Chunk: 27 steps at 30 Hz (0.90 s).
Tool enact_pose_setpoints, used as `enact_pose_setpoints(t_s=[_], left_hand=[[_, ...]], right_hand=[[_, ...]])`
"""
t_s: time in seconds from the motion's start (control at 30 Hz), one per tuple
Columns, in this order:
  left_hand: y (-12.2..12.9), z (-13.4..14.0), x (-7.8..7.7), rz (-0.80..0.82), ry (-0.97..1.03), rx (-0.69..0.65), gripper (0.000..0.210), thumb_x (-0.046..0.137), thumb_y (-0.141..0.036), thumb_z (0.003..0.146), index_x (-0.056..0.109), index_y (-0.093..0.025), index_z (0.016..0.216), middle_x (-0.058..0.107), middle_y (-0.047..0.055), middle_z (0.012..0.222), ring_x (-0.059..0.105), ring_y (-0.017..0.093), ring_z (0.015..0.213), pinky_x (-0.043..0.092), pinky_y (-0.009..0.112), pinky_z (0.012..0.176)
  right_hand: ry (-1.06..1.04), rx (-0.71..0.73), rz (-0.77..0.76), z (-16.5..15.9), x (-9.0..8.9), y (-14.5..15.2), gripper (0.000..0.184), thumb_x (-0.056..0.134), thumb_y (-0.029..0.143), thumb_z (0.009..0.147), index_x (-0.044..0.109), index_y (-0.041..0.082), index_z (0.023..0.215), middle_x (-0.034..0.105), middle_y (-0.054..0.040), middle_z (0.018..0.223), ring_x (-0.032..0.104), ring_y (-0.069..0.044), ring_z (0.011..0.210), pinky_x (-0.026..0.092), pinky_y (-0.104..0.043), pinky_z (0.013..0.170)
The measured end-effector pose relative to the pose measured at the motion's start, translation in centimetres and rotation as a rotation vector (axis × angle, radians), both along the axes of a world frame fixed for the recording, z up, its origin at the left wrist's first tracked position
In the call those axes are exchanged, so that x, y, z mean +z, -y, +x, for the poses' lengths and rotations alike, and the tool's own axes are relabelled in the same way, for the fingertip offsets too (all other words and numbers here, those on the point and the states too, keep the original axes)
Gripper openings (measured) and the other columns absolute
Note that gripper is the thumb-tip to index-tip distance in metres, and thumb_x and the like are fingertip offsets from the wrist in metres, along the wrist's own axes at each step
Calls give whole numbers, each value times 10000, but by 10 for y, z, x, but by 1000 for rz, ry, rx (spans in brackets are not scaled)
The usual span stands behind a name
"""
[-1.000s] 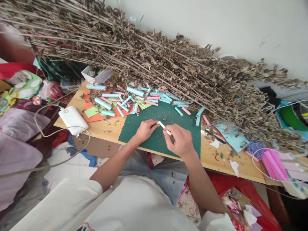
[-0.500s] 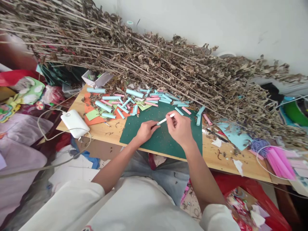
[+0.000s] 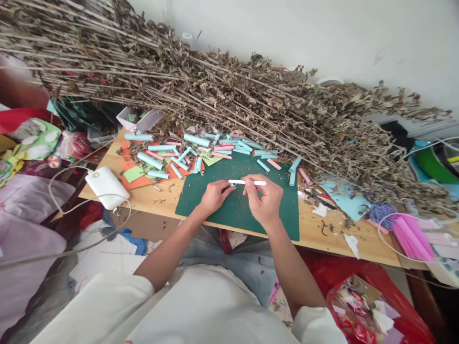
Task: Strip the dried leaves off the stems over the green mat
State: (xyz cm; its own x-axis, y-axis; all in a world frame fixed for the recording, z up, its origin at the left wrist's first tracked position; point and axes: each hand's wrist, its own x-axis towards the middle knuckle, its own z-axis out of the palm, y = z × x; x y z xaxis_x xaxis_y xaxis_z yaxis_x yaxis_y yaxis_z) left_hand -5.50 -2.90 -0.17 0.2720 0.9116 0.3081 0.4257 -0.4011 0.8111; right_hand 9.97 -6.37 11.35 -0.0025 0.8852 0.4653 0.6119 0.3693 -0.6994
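My right hand (image 3: 264, 197) grips a slim white pen-like stick (image 3: 256, 183), held nearly level with its left end at my left fingertips. Between the thumb and forefinger of my left hand (image 3: 214, 197) is a small pale-blue piece (image 3: 233, 185), perhaps paper, mostly hidden by the fingers. Both hands are over a dark green cutting mat (image 3: 229, 215). Past the mat's far edge lie several rolled light-blue paper tubes (image 3: 196, 140) and thinner pink paper tubes (image 3: 274, 164).
A large heap of dried stalks (image 3: 229, 95) spans the table's back. At left a white power bank (image 3: 107, 187) trails a cable. To the right are a black pen (image 3: 324, 201), a blue paper sheet (image 3: 346, 198) and purple string (image 3: 382, 216). A red bag (image 3: 405, 306) stands below.
The white stick has turned from slanting up to the right to nearly level, its left end moving up and left over my left fingertips. The view has shifted slightly.
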Motion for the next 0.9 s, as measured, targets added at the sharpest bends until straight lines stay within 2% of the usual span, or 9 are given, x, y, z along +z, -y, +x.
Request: enact_pose_setpoints(t_s=[0.2,0.43,0.67,0.8,0.9], left_hand=[[0,1,0,-6,38,-10,202,604,-309,907,718,-164,989,726,70,905,670,163,794,512,257,751],[0,-1,0,-22,37,-40,241,560,-339,930,720,-174,1002,728,72,946,675,176,840,509,268,789],[0,-2,3,-49,29,-56,238,555,-337,932,722,-183,1004,731,64,970,677,175,847,518,267,789],[1,-1,2,-39,23,-40,230,572,-336,923,722,-178,998,730,71,957,680,178,840,523,272,793],[0,0,-1,-18,20,-14,224,593,-337,912,724,-168,979,730,78,923,683,181,824,527,273,779]], right_hand=[[118,-84,98,1,-9,2,205,486,263,936,629,194,808,673,-26,681,567,-113,541,437,-242,589],[240,34,-36,-7,-8,-9,232,429,301,964,607,204,850,675,-48,805,590,-136,662,436,-252,654],[183,76,-111,-11,-14,-20,255,392,288,967,574,197,812,628,-41,741,580,-140,654,435,-247,644],[94,0,-134,-1,-2,-19,288,430,365,967,596,194,805,596,-1,621,546,-125,556,417,-241,595],[43,-189,-99,18,0,-24,348,413,436,971,616,189,832,580,7,587,530,-125,523,406,-246,579]])
